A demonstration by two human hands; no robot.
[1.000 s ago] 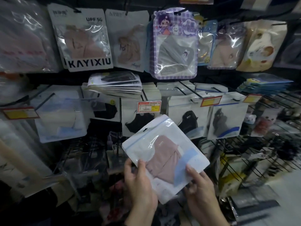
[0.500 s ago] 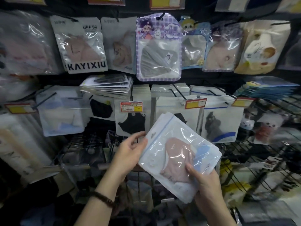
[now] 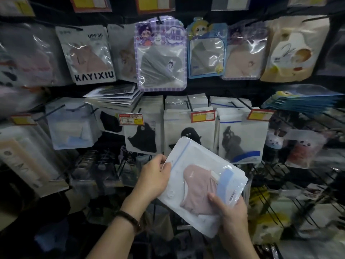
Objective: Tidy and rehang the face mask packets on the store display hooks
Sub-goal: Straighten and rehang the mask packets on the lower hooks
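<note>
I hold a stack of white face mask packets (image 3: 197, 176) with a pink mask and a blue band showing through the clear front, tilted in front of the display. My left hand (image 3: 154, 176) grips the stack's upper left edge, thumb near the hang hole. My right hand (image 3: 230, 210) grips the lower right corner, thumb on the front. Behind the stack hang white packets with black masks (image 3: 142, 135) on display hooks (image 3: 190, 104), under red and yellow price tags (image 3: 203, 116).
The top row holds a KAYIXIU packet (image 3: 87, 55), a purple cartoon packet (image 3: 160, 55) and a blue one (image 3: 207, 53). A loose pile of packets (image 3: 115, 99) lies on hooks at centre left. Bare black wire hooks (image 3: 291, 176) stick out at the right.
The stack has risen from low centre toward the hooks and tilted. My left hand moved from under the stack up to its upper left edge. My view moved closer to the display.
</note>
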